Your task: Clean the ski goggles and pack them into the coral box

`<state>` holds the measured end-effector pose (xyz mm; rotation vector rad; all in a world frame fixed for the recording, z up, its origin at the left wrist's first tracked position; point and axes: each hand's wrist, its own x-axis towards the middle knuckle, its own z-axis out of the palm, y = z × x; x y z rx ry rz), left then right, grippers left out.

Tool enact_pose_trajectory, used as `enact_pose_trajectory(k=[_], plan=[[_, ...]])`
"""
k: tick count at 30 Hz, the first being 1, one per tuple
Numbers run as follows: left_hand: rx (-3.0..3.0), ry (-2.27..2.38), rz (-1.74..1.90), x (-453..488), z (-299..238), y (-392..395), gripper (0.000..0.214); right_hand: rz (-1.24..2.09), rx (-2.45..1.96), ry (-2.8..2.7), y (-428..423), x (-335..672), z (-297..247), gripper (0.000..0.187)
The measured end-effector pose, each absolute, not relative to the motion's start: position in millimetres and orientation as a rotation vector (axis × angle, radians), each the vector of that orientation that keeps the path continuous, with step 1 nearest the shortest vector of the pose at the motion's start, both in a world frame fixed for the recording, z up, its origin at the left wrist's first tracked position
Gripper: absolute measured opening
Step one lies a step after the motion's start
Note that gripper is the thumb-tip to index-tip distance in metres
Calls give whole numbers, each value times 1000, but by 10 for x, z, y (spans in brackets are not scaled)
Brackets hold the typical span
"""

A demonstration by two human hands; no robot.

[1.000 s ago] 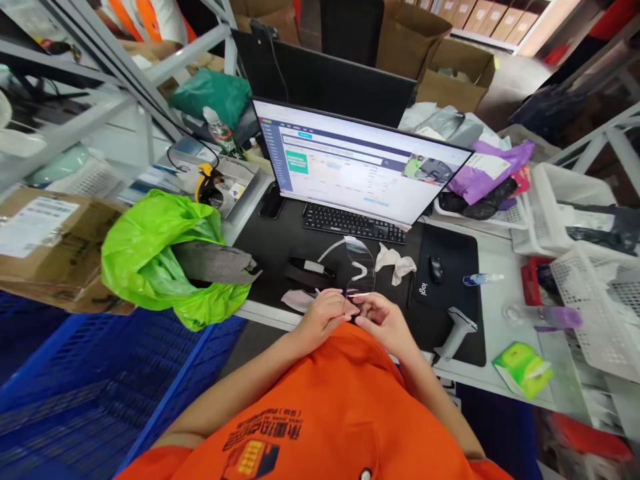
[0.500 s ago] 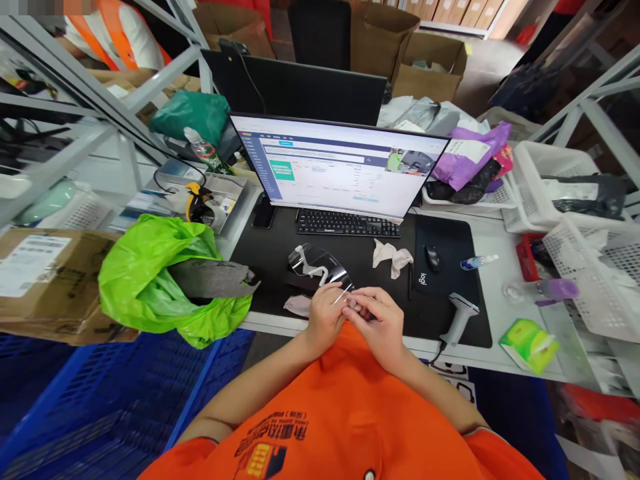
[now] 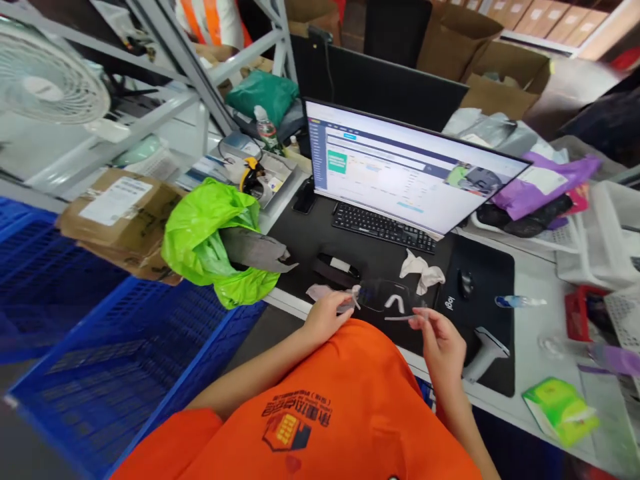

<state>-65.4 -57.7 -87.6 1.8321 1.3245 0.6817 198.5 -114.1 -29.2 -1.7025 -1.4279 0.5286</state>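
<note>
A pair of clear safety glasses with a pale nose piece hangs between my hands above the black desk mat, its arms spread. Closed fingers of my left hand grip the arm on the left side. At the other side, my right hand pinches the other arm between thumb and fingers. Just beyond my left hand lie a pale pinkish cloth and a black marker-like object with a white band. A crumpled white tissue is past the glasses.
A monitor and keyboard stand ahead. On the left are a green plastic bag, a carton and a blue crate. A mouse, barcode scanner and green packet lie right.
My hands have moved apart, and the glasses between them now have their arms spread. The camera view has turned left, bringing a fan into sight.
</note>
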Motion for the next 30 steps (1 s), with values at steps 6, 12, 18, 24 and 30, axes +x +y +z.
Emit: enact_pose_trajectory(k=[6,12,18,24,30], plan=[[1655,1188,724,-775,-854,-630,87,724,-1760,-1362,-1169,2017,-336,33],[1746,942,831,-782,-637,-621,21,752,-1727,-1439,-1161,1943,-354,29],[1861,961,894,-799,-576,-596,23,547,-1622,-1481,-1181,1884,-273,22],[1973,940,942,-792,-576,-489,29,420,-1571,-1556,-1195,1875,-304,15],[1934,987,917,-783,-601,-424,30,283,-1512,-1655,-1251,1821,-140,14]])
